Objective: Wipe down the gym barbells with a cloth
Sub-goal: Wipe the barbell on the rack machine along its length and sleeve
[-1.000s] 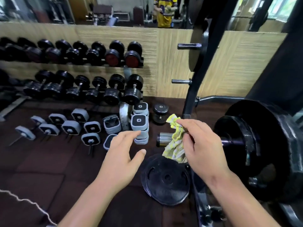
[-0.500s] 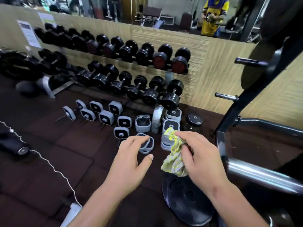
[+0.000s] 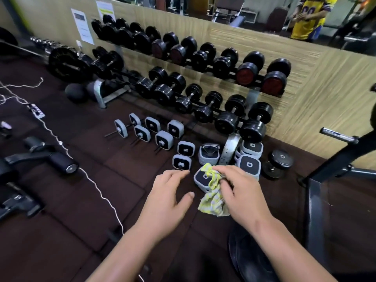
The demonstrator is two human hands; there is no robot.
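My right hand grips a crumpled yellow-and-white cloth, which hangs down in front of me above the dark floor. My left hand floats just left of the cloth with its fingers relaxed and spread, holding nothing. A loaded barbell with black plates lies on the floor at the far left. Black dumbbells fill a two-tier rack along the wall ahead. The barbell sleeve from the earlier frames is out of view.
Grey square adjustable dumbbells and loose grey plates crowd the floor under my hands. A black weight plate lies at bottom right beside a black rack upright. A white cord crosses the floor on the left, by bench parts.
My view has swung left, away from the loaded barbell sleeve, toward the dumbbell rack. The cloth has come off the sleeve and stays in my right hand. My left hand stays empty beside it.
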